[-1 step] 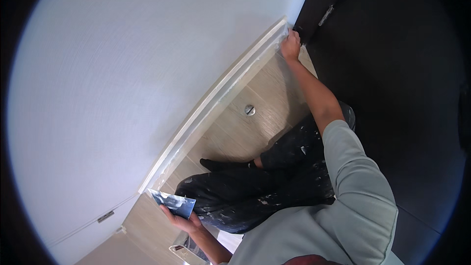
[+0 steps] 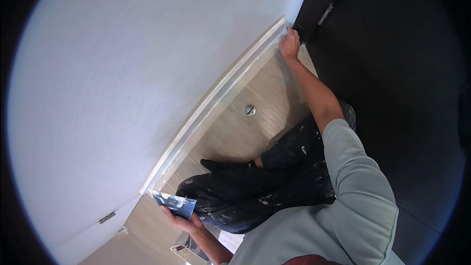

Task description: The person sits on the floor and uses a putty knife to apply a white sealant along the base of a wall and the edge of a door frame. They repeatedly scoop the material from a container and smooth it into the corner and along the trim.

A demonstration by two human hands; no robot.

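Observation:
My left hand [image 2: 184, 222] grips a wide metal blade [image 2: 174, 206] smeared with white paste at the lower left, beside my bent leg. My right hand [image 2: 289, 41] is closed at the far upper end of the white baseboard [image 2: 216, 95], beside the dark panel; a thin light blade [image 2: 285, 29] shows at its fingers, pressed to the board, its handle hidden in the hand. A pale strip runs along the board's lower edge, with some white smears.
A white wall [image 2: 122, 83] fills the left, with a hinge or latch [image 2: 107, 217] low on it. A dark door [image 2: 382, 83] stands right. The wood-look floor [image 2: 230, 137] holds a round metal fitting [image 2: 250, 110] and my paint-spattered legs. A metal container [image 2: 186, 248] sits below my left hand.
My right hand has shifted very slightly left along the end of the baseboard. My left hand and its blade are almost unmoved.

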